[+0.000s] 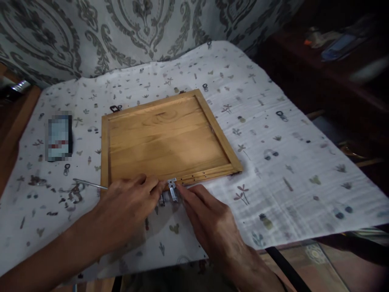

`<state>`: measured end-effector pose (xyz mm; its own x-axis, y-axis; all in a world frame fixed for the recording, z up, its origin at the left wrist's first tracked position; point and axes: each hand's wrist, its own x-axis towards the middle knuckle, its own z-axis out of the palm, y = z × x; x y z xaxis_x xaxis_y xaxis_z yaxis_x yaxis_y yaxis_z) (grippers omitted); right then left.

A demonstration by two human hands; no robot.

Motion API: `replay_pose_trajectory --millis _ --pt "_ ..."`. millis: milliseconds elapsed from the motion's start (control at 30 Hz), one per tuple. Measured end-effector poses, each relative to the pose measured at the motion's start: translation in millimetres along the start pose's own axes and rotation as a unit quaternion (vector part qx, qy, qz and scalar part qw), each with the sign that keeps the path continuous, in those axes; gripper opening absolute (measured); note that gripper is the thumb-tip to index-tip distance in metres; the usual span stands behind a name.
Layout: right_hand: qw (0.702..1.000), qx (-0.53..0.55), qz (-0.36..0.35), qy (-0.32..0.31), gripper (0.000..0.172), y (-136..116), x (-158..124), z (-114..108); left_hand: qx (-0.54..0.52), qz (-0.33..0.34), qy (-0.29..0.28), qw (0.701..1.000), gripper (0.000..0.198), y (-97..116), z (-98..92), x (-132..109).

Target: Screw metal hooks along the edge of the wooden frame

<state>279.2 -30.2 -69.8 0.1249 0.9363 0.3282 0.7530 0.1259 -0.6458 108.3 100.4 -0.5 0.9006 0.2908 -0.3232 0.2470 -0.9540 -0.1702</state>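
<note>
The left hand [130, 198] lies over the near edge of a framed wooden panel [161, 140], its fingers bent and bunched together, their tips next to a shiny metal clasp [172, 190]. The right hand [212, 215] comes in from the other side, its fingers held close together and the foremost tip at the clasp's right side. The clasp thus sits between the two sets of fingertips, against the panel's near rail and jutting out over the edge; whether either hand truly pinches it cannot be told, as the thumbs are largely hidden. A second metal piece [162, 199] shows just below the left fingertips.

Small dark holes [194, 177] dot the rail beyond the right fingertips. A thin metal rod [91, 184] sticks out leftward from behind the left hand; its other end is hidden. Farther left of those fingers lie loose metal fittings [75, 194], and beyond them a phone [59, 138] with a blurred screen. Under everything, a printed white cloth [273, 170] covers the counter.
</note>
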Motion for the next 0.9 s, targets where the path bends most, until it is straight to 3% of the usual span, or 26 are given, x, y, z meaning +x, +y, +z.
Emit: replay_pose_trajectory --millis 200,433,633,900 --pt "0.989 -0.129 -0.059 -0.048 0.048 6.5 1.1 -2.8 -0.003 -0.008 0.007 1.000 0.060 2.3 -2.0 0.5" --pt "0.978 -0.166 -0.102 -0.070 0.051 7.9 2.6 0.1 -0.040 -0.011 0.035 0.999 0.062 1.8 2.1 2.1" --pt "0.974 -0.165 -0.137 -0.068 0.048 10.8 3.8 -0.5 -0.117 -0.004 0.052 0.992 0.047 -14.4 1.6 3.0" --pt "0.970 -0.171 -0.133 -0.108 0.053 8.7 6.4 -6.3 -0.121 -0.124 0.065 0.983 0.044 -34.1 -2.0 -18.6"
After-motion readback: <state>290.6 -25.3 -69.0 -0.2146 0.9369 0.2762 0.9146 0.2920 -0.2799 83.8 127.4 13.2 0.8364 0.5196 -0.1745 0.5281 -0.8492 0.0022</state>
